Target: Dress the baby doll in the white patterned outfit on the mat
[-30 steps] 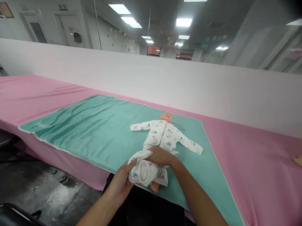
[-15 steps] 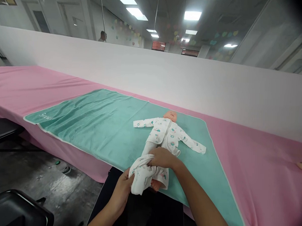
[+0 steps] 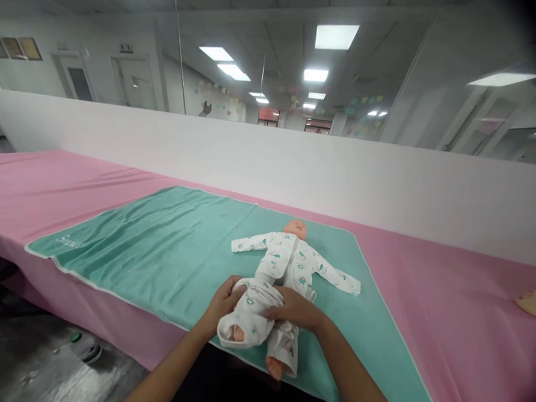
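Your left hand (image 3: pixel 222 304) and right hand (image 3: pixel 299 309), partly closed, grip printed trousers (image 3: pixel 253 306) on a doll (image 3: pixel 296 228) near the front edge of a green towel (image 3: pixel 159 255) spreading left.

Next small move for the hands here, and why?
Probably ease the bunched trousers up toward the jacket: left hand and right hand both hold the cloth, one foot pokes out of its cuff, the other foot shows inside its opening, and fabric sits gathered below the jacket.
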### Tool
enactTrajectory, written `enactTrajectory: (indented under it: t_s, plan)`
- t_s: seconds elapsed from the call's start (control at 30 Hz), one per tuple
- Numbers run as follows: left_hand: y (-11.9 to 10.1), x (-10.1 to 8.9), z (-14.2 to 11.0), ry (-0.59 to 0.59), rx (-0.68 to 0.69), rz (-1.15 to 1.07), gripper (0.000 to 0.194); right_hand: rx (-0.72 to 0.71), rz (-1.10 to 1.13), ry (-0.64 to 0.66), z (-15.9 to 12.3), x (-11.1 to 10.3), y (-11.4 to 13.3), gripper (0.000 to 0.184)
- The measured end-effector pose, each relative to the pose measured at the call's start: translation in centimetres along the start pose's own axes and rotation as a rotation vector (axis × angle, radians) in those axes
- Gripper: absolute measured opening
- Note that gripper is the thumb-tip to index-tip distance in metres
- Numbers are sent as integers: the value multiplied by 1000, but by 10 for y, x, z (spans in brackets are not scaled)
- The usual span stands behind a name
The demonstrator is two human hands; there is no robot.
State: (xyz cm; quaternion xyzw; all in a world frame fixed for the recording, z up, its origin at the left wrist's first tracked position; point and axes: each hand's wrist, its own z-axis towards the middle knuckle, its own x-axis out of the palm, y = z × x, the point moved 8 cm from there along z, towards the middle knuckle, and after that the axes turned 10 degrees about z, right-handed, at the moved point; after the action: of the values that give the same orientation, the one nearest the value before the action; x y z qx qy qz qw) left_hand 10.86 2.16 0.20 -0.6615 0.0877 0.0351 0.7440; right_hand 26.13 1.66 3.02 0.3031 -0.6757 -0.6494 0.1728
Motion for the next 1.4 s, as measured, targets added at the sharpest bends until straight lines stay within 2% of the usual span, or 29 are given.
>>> enactTrajectory:
  t_s: [0.13, 0.27, 0.37, 0.47, 0.57, 0.67, 0.77, 0.87, 0.97, 1.0, 1.07, 1.2, 1.23, 1.3, 1.4]
  plan:
    - [7, 13, 43, 36, -28, -177, 35, -15, 144, -38, 2, -3, -10, 37]
    - [7, 30, 60, 73, -96, -425, 38, -47, 222, -201, 5, -18, -16, 38]
    - [4, 38, 64, 198, -127, -570, 36, -114, 53, -394, 3, -45, -9, 31]
    - [3, 31, 75, 199, -141, -559, 31, -132, -119, -517, 2, -67, -2, 24]
    - [0, 24, 85, 173, -92, -327, 27, -149, -146, -536, 1, -74, -3, 29]
    - [-9, 25, 89, 190, 21, 58, 24, -248, -195, -676, -8, -80, -2, 34]
    - [-25, 28, 93, 120, 206, 351, 28, -338, -282, -828, -17, -83, 1, 31]
    - [-40, 43, 100, 91, 337, 594, 42, -421, -460, -1043, -27, -89, 9, 27]
    - [-48, 65, 111, 90, 314, 832, 55, -371, -643, -1274, -35, -102, 8, 35]
    - [-49, 72, 114, 79, 282, 911, 57, -318, -652, -1291, -34, -107, 3, 39]
    - [-51, 84, 119, 54, 228, 1056, 54, -209, -577, -1244, -26, -118, -14, 42]
    - [-54, 101, 128, 61, 216, 1199, 30, -142, -370, -1152, -17, -128, -42, 38]
    - [-54, 98, 132, 54, 206, 1172, 27, -143, -340, -1144, -16, -129, -46, 37]
    - [-52, 79, 146, 13, 135, 1063, 25, -149, -304, -1136, -19, -133, -49, 36]
    - [-42, 28, 168, -65, -10, 932, 23, -158, -311, -1210, -38, -147, -48, 35]
